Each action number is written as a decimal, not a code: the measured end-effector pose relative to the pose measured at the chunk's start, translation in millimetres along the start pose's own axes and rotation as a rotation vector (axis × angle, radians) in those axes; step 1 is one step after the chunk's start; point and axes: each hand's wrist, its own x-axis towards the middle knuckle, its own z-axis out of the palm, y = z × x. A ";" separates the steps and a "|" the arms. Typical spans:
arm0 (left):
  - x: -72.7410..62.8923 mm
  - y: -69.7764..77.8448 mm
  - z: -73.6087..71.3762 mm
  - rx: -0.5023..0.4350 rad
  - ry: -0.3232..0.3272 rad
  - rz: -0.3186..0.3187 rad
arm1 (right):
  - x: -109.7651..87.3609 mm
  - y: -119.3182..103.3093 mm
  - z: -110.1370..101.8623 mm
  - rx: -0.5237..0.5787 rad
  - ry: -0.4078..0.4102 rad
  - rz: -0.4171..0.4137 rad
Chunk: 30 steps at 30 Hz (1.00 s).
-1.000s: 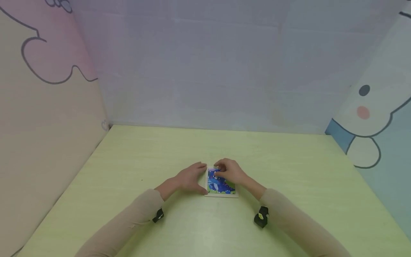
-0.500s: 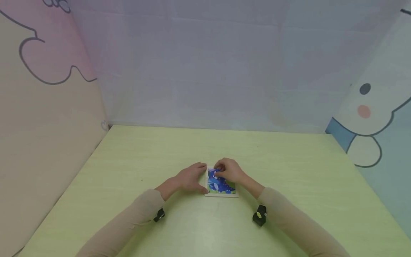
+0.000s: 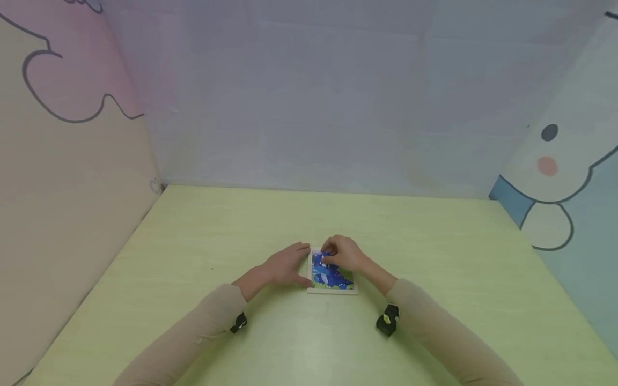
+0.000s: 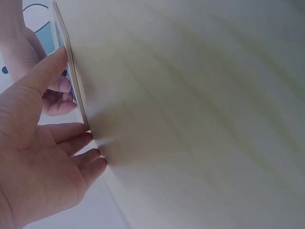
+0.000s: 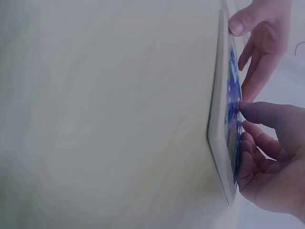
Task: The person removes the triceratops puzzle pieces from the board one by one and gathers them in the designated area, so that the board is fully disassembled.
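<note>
A small wooden tray puzzle (image 3: 333,291) with a blue dinosaur picture lies on the table. My left hand (image 3: 286,266) lies along its left side. In the left wrist view, the thumb (image 4: 56,64) touches the frame's rim, and the loosely straight fingers reach to its edge and the table. My right hand (image 3: 346,254) is over the upper right of the picture (image 5: 232,90), its fingers curled. Its thumb (image 5: 252,110) and fingertips pinch at a puzzle piece at the picture's surface, and the hand covers most of that part.
The pale yellow-green table (image 3: 434,241) reaches back to a plain light wall hanging (image 3: 299,107). Side panels with cartoon drawings (image 3: 555,177) stand to the left and right. Black wrist devices (image 3: 388,320) hang under both sleeves.
Both hands keep their places at the puzzle. The right wrist has shifted slightly inward, and the head view has tilted a little.
</note>
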 end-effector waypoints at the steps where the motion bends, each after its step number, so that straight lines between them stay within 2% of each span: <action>1: -0.3 0.3 0.0 -0.002 -0.004 0.005 | -0.2 -0.2 -0.2 -0.003 -0.012 0.000; 5: -1.0 1.6 -0.6 -0.010 -0.008 0.017 | -1.9 -3.4 -1.1 0.004 -0.027 0.012; 9: -0.5 0.9 0.1 0.003 -0.007 0.004 | -3.7 -4.6 -1.2 -0.005 0.002 0.029; 21: -4.8 0.0 0.5 0.011 -0.010 -0.005 | -4.9 -1.5 -1.3 -0.011 0.026 -0.057; 30: -7.5 1.7 -1.1 0.010 -0.023 -0.016 | -1.5 -5.9 -6.4 -0.073 -0.027 -0.096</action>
